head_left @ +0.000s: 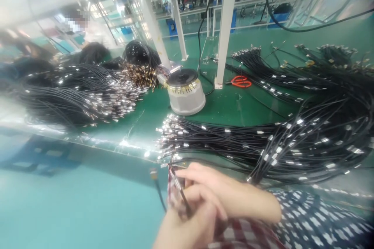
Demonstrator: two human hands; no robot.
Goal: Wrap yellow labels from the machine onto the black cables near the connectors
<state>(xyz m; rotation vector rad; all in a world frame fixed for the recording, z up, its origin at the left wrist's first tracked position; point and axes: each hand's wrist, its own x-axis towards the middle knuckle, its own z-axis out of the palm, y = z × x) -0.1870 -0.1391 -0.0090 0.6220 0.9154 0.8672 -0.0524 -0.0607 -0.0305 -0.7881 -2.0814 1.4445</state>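
My left hand (189, 221) is closed around a thin black cable (186, 203) whose upper part looks silvery; blur hides its exact shape. Coming in from the right, my right hand (213, 184) lies over the left one, its fingers bent and pinching near the silvery end. A second cable end, a brownish metal connector (153, 173) on a black lead, sticks out left of my hands. Just beyond them lies a thick bundle of black cables (222, 138) with silver tips and white labels.
On the green bench (146, 114) stands a round white device with a black top (186, 93). Red-handled scissors (241, 81) lie by a white post (224, 27). More cable bundles (87, 89) fill the left, others (271, 74) the right. A person (96, 31) is at far left.
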